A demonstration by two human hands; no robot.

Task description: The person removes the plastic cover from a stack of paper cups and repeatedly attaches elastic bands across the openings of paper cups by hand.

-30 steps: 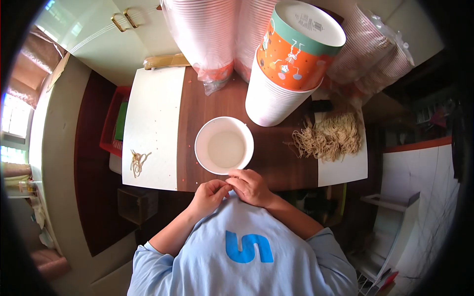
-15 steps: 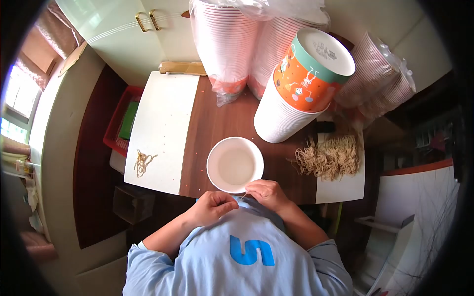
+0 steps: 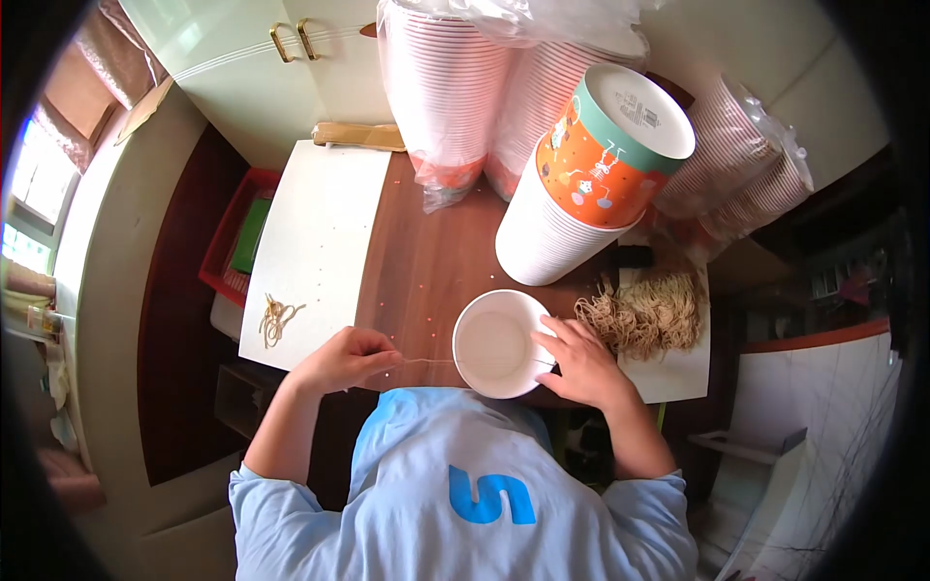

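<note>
A white paper bucket (image 3: 503, 344) stands at the table's front edge, its open mouth facing me. My right hand (image 3: 583, 362) grips it at the right side, fingers over the rim. Off to the left, my left hand (image 3: 351, 358) is closed in a pinch on a thin cord (image 3: 426, 361). That cord runs taut to the bucket's left rim. Inside the bucket, near my right fingertips, a thin line shows; I cannot tell whether it is the same cord. A bundle of beige cords (image 3: 654, 315) lies right of my right hand.
Behind the bucket leans a tall nested stack of paper buckets (image 3: 605, 165), the outer one orange and green. Bagged stacks (image 3: 446, 97) stand at the back, more (image 3: 736, 145) at right. A few loose cords (image 3: 278, 320) lie on the white board (image 3: 325, 213) at left.
My hands have moved apart, the left one leftward, drawing the cord out straight. The bucket has shifted right and slightly toward me, and my right hand has moved onto its right side.
</note>
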